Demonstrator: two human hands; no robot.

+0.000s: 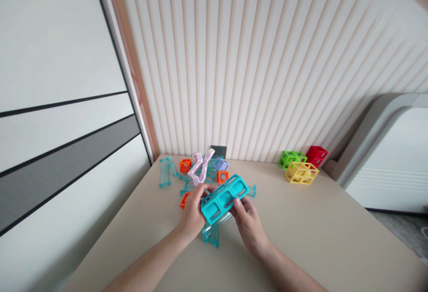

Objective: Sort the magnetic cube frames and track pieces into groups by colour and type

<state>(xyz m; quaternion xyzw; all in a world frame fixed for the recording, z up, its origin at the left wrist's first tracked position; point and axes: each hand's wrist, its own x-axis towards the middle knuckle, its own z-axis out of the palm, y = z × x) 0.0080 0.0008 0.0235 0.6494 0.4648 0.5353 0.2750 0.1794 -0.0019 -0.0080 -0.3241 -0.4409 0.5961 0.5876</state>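
Nearest, we list: one clear turquoise piece (211,237), on the table (301,234). Left hand (193,208), closed around the left end of a turquoise three-cell block (224,197). Right hand (248,224), thumb on the block's near long edge, fingers behind, likewise gripping. We find the block between both hands, above the table, long axis slanting away rightward. Beyond: orange cube (222,173), lilac chain (199,179); far right, yellow frame (302,164).

No text, label, brand or number is showing clearly enough for reading in this view, and no readable sign is appearing on any object.
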